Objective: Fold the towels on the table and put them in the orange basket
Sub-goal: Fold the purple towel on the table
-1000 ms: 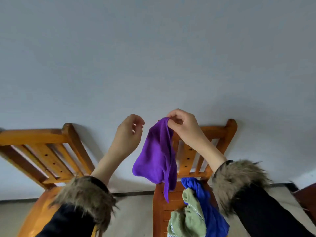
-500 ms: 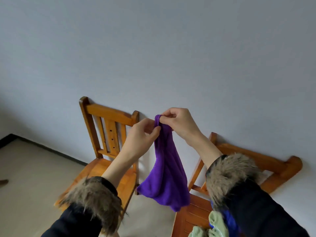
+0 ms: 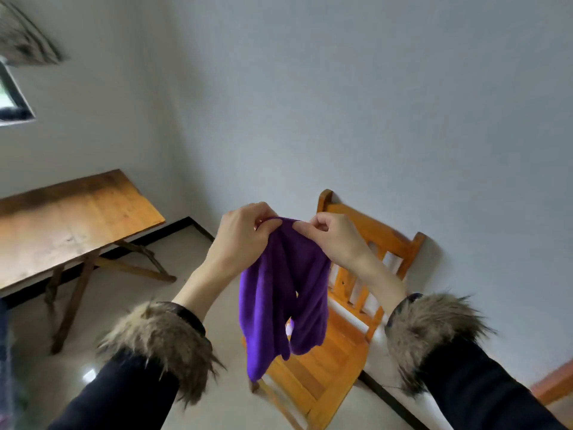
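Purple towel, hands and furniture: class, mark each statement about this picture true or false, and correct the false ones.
1. Both hands hold the purple towel by its top edge. True: left hand and right hand pinch it.
2. The towel lies flat on the wooden table. False: it hangs in the air.
3. A wooden chair stands behind the towel, against the wall. True.
4. The orange basket sits on the chair. False: no basket is visible.
5. The sleeves have fur cuffs. True.
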`<control>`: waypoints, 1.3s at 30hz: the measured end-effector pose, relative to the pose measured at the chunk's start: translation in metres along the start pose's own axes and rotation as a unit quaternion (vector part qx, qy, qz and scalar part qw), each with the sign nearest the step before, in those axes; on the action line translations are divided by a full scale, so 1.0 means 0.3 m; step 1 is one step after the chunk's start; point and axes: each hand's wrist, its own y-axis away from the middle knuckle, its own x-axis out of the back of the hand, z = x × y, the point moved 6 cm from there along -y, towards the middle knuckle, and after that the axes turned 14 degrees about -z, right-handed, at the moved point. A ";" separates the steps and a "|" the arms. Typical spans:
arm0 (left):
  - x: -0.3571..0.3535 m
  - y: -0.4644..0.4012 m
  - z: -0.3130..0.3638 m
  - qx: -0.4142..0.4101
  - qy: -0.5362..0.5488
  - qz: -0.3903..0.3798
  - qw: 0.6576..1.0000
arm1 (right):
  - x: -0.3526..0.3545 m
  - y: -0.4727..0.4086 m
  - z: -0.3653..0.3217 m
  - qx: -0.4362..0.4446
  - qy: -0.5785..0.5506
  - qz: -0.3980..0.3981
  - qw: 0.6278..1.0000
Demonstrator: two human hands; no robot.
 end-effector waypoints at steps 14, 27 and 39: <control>0.742 0.138 -0.714 0.133 -0.094 0.200 0.966 | -0.635 -0.616 -0.202 0.013 -0.040 -0.244 0.969; 1.130 0.051 -1.240 0.239 -0.140 0.269 0.922 | -1.037 -1.297 -0.407 0.094 0.095 -0.413 0.901; 1.378 -0.062 -1.773 0.312 -0.095 0.227 0.917 | -1.367 -1.854 -0.543 0.212 0.148 -0.228 0.939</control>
